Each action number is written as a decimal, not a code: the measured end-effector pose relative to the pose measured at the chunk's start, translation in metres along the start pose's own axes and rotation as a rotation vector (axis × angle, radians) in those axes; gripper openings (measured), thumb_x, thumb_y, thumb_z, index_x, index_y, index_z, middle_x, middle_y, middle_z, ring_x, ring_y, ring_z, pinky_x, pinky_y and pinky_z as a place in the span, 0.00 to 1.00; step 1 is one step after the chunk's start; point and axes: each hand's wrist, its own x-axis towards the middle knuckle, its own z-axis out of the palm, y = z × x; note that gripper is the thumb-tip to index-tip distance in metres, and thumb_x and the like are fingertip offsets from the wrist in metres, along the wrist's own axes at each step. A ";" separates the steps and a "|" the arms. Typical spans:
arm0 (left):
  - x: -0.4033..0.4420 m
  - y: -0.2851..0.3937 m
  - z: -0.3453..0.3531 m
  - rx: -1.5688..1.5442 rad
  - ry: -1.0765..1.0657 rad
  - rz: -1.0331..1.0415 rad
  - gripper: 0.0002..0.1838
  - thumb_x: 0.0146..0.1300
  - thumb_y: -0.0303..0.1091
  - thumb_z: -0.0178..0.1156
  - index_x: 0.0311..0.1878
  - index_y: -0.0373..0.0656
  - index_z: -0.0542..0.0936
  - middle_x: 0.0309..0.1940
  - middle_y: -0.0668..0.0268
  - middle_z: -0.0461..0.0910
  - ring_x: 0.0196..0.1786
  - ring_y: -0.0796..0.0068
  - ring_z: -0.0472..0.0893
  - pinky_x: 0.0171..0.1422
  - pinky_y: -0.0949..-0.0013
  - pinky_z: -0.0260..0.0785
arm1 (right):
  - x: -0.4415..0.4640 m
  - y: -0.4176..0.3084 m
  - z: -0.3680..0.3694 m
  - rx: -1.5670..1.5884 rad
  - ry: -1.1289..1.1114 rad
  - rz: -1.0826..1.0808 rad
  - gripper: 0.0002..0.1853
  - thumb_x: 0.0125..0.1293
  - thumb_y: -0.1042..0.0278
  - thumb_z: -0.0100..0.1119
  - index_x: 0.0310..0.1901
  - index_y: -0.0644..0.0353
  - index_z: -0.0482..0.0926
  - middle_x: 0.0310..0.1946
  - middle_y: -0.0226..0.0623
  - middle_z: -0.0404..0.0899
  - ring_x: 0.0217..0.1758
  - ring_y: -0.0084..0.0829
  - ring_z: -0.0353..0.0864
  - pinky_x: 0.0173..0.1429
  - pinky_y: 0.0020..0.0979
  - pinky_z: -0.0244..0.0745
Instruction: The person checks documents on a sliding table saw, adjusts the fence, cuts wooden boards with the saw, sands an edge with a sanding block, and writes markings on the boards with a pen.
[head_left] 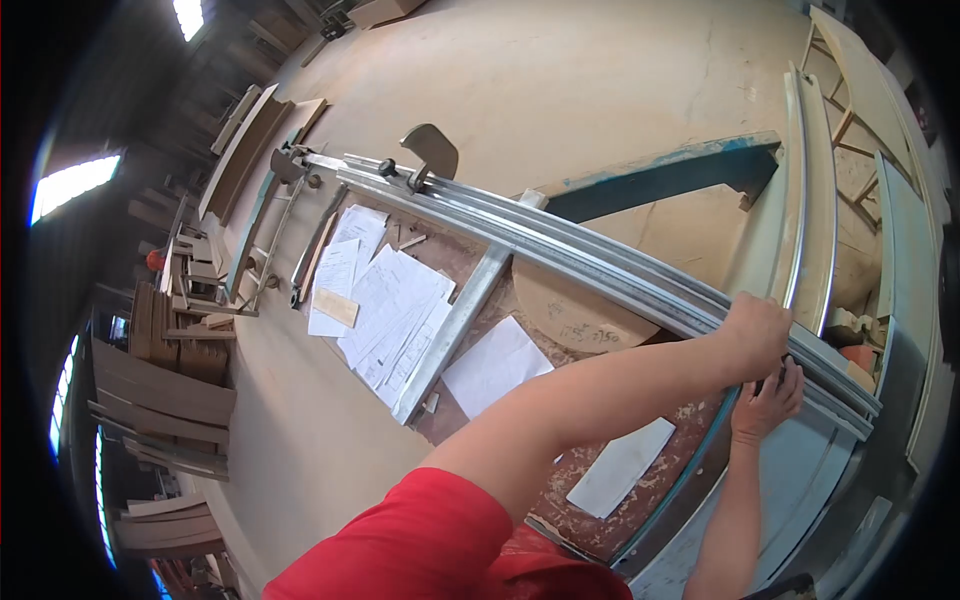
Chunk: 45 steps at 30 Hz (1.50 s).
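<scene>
Head camera looks forward and down over metal rails (605,265)

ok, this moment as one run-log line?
left hand: closed at metal rails | right hand: close beside left, fingers curled | grip detail: obscured | papers: on worktable

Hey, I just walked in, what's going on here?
Someone in a red sleeve has both hands close together at the right-hand part of some long metal rails lying across a worktop. The left hand is curled at the rails, and the right hand is just below it in view, fingers bent. What they grip is hidden. Papers lie on either side of a metal crossbar.
</scene>
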 end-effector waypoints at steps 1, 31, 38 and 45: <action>-0.004 0.013 -0.003 -0.072 0.035 -0.167 0.28 0.72 0.56 0.64 0.53 0.36 0.82 0.42 0.49 0.90 0.44 0.47 0.92 0.48 0.51 0.84 | 0.001 -0.002 -0.002 0.019 -0.008 0.029 0.28 0.76 0.45 0.65 0.74 0.41 0.76 0.75 0.34 0.74 0.82 0.47 0.67 0.80 0.57 0.59; 0.021 -0.028 0.037 -0.071 0.310 0.172 0.24 0.71 0.52 0.62 0.44 0.34 0.86 0.41 0.40 0.89 0.51 0.36 0.88 0.58 0.44 0.80 | -0.082 -0.119 -0.348 1.114 0.123 0.795 0.09 0.79 0.68 0.62 0.54 0.59 0.84 0.37 0.35 0.87 0.41 0.33 0.85 0.46 0.34 0.80; 0.033 -0.047 0.033 0.229 -0.020 0.162 0.47 0.73 0.70 0.58 0.78 0.39 0.70 0.61 0.37 0.84 0.66 0.40 0.85 0.71 0.47 0.75 | -0.095 -0.226 -0.570 1.205 0.218 0.534 0.27 0.83 0.53 0.61 0.80 0.36 0.71 0.50 0.31 0.86 0.49 0.34 0.83 0.55 0.39 0.75; -0.227 -0.034 0.090 -0.048 0.261 0.336 0.39 0.72 0.50 0.69 0.79 0.42 0.68 0.68 0.37 0.72 0.67 0.32 0.77 0.71 0.40 0.71 | -0.130 -0.302 -0.667 1.164 0.324 0.422 0.16 0.80 0.55 0.65 0.64 0.46 0.84 0.44 0.38 0.89 0.41 0.37 0.87 0.38 0.38 0.80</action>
